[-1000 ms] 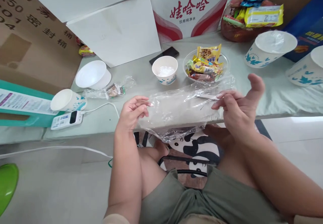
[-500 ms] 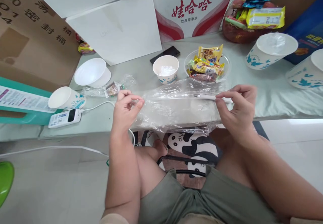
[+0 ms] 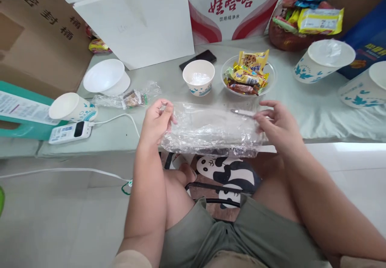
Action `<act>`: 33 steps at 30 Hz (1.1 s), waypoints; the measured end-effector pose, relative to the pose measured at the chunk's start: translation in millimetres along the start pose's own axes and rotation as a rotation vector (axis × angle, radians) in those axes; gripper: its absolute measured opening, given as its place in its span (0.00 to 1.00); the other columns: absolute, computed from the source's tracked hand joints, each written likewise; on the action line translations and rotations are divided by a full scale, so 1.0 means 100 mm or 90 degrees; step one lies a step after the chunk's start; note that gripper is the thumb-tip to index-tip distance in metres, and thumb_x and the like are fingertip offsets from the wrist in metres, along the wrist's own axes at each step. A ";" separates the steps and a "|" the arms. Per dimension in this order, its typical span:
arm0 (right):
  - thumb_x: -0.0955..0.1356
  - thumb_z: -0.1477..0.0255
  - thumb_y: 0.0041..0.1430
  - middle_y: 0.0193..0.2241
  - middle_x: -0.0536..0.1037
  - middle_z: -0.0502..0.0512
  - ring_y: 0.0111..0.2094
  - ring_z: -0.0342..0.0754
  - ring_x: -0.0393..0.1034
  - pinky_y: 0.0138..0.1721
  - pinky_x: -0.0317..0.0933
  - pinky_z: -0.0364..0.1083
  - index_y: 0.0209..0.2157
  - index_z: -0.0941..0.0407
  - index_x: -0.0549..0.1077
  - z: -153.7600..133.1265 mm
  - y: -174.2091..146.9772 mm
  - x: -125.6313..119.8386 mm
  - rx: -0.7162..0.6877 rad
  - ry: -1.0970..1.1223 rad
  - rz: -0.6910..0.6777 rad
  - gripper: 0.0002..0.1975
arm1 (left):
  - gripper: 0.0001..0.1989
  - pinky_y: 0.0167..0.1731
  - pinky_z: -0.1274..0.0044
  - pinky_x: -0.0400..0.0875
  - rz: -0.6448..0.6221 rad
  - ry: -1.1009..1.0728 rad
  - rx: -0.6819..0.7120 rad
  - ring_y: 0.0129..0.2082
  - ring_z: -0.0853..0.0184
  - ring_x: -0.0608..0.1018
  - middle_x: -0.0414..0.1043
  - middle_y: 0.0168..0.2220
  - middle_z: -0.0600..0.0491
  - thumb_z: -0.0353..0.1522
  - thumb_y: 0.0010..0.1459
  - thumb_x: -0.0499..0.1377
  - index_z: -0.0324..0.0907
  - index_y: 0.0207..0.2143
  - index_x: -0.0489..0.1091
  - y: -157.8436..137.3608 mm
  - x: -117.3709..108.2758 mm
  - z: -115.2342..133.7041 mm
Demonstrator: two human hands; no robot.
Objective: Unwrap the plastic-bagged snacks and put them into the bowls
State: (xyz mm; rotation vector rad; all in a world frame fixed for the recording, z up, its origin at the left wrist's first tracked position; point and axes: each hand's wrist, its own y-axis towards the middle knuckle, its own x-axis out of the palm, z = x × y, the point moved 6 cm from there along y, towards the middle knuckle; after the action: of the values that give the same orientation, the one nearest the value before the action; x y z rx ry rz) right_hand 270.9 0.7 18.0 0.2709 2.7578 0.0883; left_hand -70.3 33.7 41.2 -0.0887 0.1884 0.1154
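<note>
A crinkled clear plastic bag or sheet (image 3: 208, 129) spans the space between my hands at the table's front edge. My left hand (image 3: 157, 121) is closed, pinching its left end between thumb and fingers. At the other end my right hand (image 3: 279, 125) is closed on a slim white tool with a metal tip (image 3: 241, 113), which points left over the plastic. Whether those fingers also grip the plastic is hard to see. Just behind the plastic stands a paper bowl (image 3: 198, 85) with clear film inside. A clear bowl (image 3: 274, 75) of wrapped snacks is to its right.
A phone (image 3: 208, 56) lies behind the paper bowl. At left are a white bowl (image 3: 104, 77), another paper bowl (image 3: 72, 107), a wrapped snack (image 3: 134, 99) and a corded power strip (image 3: 69, 133). Large paper cups (image 3: 319, 64) stand at right. Cartons (image 3: 135, 22) line the back.
The plastic was drawn in a taut line between my hands; now it lies broader and folded, its upper edge slacker. My left fingers have curled in more. The view has shifted slightly.
</note>
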 end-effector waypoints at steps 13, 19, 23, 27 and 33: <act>0.76 0.62 0.49 0.47 0.80 0.58 0.45 0.54 0.76 0.46 0.71 0.54 0.50 0.54 0.73 -0.21 -0.14 1.10 -0.103 0.105 -0.502 0.26 | 0.15 0.11 0.82 0.51 -0.449 0.030 -0.123 0.11 0.78 0.62 0.75 0.23 0.54 0.41 0.49 0.72 0.41 0.31 0.75 -0.01 0.73 -0.15; 0.69 0.66 0.56 0.22 0.76 0.48 0.20 0.42 0.68 0.23 0.61 0.42 0.29 0.55 0.72 -0.14 -0.04 1.15 0.024 0.121 -0.406 0.07 | 0.25 0.39 0.72 0.78 -0.167 -0.231 -0.111 0.42 0.60 0.83 0.78 0.48 0.45 0.47 0.54 0.67 0.43 0.49 0.72 0.25 0.43 -0.15; 0.68 0.62 0.58 0.29 0.80 0.52 0.23 0.43 0.73 0.26 0.65 0.44 0.33 0.54 0.70 -0.13 0.04 1.02 0.046 0.176 -0.252 0.09 | 0.29 0.47 0.67 0.77 -0.276 -0.259 -0.174 0.52 0.53 0.80 0.78 0.51 0.40 0.49 0.50 0.69 0.40 0.47 0.73 0.13 0.64 -0.31; 0.69 0.65 0.58 0.33 0.82 0.54 0.30 0.47 0.77 0.31 0.68 0.46 0.37 0.53 0.72 -0.18 0.06 0.90 -0.053 0.089 -0.190 0.08 | 0.19 0.40 0.72 0.78 -0.356 -0.140 -0.207 0.39 0.61 0.84 0.82 0.41 0.45 0.34 0.48 0.72 0.39 0.42 0.75 -0.04 0.87 -0.41; 0.66 0.68 0.61 0.26 0.82 0.50 0.24 0.47 0.75 0.32 0.69 0.48 0.41 0.52 0.76 -0.06 0.04 0.82 -0.102 0.012 -0.231 0.09 | 0.09 0.33 0.75 0.78 -0.255 -0.135 -0.146 0.32 0.65 0.84 0.81 0.32 0.51 0.34 0.55 0.65 0.41 0.38 0.74 -0.01 0.80 -0.37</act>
State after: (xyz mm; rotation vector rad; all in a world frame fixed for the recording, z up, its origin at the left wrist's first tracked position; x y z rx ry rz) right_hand 194.8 21.1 -4.3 -0.2735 2.7495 0.2147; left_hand 1.5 38.0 -10.0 -0.3386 -0.0579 -0.2539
